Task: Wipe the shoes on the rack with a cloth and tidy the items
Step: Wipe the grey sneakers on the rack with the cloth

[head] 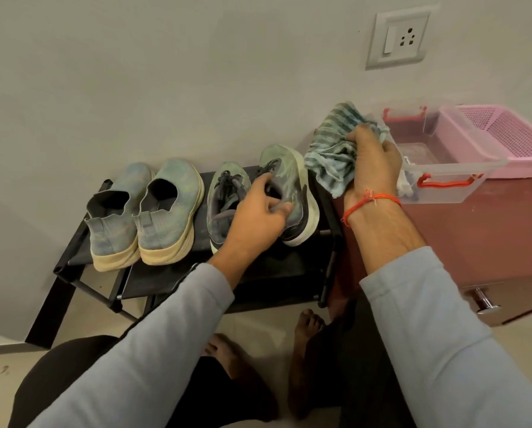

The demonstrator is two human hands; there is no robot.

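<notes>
A low black shoe rack (73, 257) stands against the wall. On its left sit two grey-blue slip-on shoes (147, 211) with cream soles. To their right is a pair of green laced sneakers. My left hand (258, 217) grips the right sneaker (289, 177) by its collar, and it is tilted up on its side. The left sneaker (224, 193) lies flat beside it. My right hand (372, 162) holds a striped blue-green cloth (332, 149) bunched just right of the tilted sneaker.
A dark red cabinet (474, 236) with a chrome handle stands right of the rack. On it sit a clear plastic box (462, 177) with red latches and a pink basket (511, 140). A wall socket (397, 38) is above. My bare feet are on the floor below.
</notes>
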